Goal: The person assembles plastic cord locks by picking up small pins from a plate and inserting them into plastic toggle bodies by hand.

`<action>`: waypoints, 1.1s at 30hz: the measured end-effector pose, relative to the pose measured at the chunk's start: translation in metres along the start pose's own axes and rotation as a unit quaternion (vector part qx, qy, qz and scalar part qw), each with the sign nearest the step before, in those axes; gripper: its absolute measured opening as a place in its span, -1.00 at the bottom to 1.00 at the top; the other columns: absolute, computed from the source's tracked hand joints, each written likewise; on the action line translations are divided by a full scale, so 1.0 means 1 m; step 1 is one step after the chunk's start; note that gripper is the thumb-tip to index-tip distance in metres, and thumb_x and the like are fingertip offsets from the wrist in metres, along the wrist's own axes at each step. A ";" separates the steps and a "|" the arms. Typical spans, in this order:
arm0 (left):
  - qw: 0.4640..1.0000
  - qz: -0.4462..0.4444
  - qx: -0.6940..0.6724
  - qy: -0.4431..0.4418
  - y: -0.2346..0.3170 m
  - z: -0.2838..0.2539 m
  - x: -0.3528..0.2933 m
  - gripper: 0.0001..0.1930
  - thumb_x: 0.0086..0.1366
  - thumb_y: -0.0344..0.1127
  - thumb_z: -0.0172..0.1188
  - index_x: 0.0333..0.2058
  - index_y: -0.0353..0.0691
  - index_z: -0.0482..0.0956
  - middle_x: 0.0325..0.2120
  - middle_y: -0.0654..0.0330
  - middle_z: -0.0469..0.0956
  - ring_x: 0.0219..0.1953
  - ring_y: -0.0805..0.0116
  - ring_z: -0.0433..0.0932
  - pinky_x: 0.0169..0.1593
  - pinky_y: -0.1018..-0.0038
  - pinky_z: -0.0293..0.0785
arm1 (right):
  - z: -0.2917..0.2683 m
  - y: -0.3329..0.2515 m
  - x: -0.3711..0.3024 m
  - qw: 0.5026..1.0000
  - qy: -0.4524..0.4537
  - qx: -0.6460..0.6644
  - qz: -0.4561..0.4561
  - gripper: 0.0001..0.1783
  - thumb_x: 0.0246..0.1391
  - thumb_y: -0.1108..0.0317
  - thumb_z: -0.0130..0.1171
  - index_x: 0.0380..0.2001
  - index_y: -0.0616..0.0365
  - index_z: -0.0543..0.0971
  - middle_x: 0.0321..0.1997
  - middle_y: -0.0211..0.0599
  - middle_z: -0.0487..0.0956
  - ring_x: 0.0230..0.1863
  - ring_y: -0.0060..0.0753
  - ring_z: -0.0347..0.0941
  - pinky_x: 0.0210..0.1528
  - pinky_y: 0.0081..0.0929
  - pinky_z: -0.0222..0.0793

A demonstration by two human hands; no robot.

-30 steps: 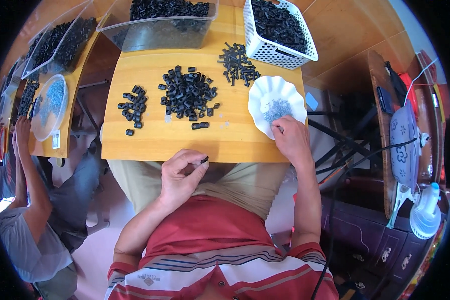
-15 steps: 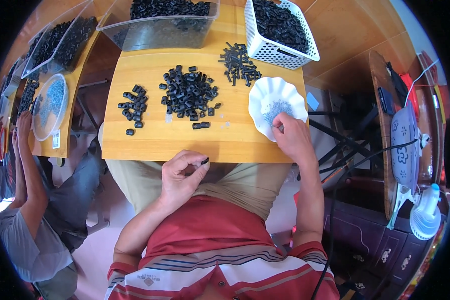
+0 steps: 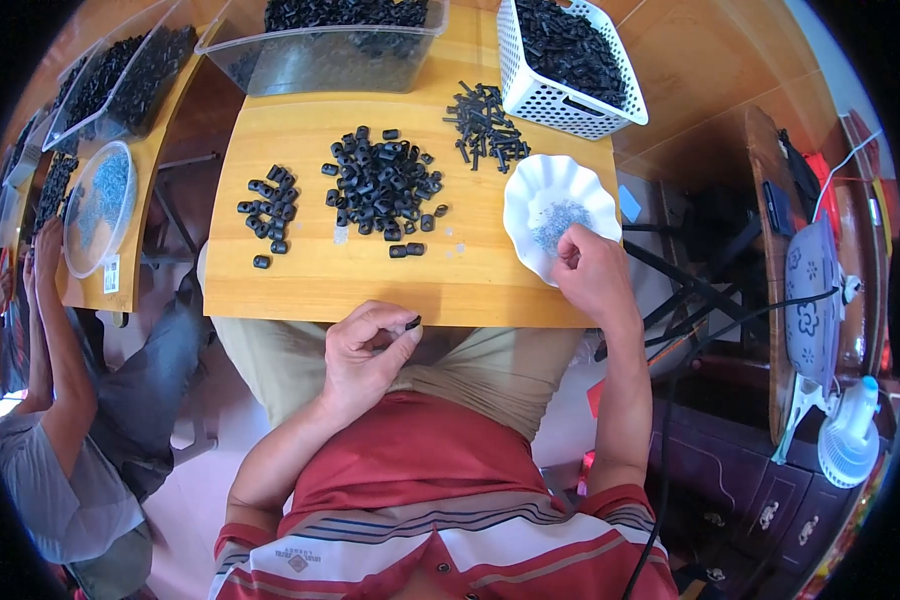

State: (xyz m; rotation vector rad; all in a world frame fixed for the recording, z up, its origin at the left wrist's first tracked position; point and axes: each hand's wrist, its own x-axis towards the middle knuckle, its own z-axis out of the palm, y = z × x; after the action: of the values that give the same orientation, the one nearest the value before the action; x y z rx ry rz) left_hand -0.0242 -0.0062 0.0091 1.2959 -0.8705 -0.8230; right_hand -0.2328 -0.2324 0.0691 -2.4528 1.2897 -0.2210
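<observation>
Left hand (image 3: 362, 355): thumb and forefinger pinch one small black piece (image 3: 413, 323), below and left of the bowl (image 3: 523, 190). No shift there over the last second.

Right hand (image 3: 595, 278): at the bowl's near side, fingertips bent down by the bits (image 3: 560, 222). We note them curled a little tighter than a second ago; whether they hold a bit, we cannot tell. We judge the picking is unfinished.

Bowl: white, smooth, wavy-rimmed. Bits: tiny, pale blue, glassy-looking.

Left of the bowl: a heap of stubby black tubes (image 3: 380, 185), matte, with holes; farther left, a smaller group (image 3: 270, 207). Behind the bowl: slim black pins (image 3: 485, 127) and a white basket (image 3: 570, 113), its walls perforated. Under the bowl: yellowish wood-grained table (image 3: 370, 288).
</observation>
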 end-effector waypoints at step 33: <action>0.997 -0.046 -0.054 -0.015 -0.002 0.010 0.006 -0.67 0.24 -0.62 0.30 -0.03 -0.32 0.51 -0.23 0.19 0.64 -0.17 0.51 0.62 -0.09 0.56 0.60 | 0.046 -0.065 -0.030 0.839 -0.174 0.512 -0.059 -0.81 0.18 0.55 0.25 -0.22 0.28 0.43 -0.25 -0.24 0.59 -0.25 -0.52 0.57 -0.14 -0.45 0.66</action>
State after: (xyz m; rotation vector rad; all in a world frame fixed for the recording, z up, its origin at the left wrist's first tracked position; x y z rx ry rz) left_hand -0.0302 -0.0164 0.0079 1.2382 -0.7855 -0.9512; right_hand -0.1866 -0.1631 0.0521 -1.5246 0.5871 -0.3589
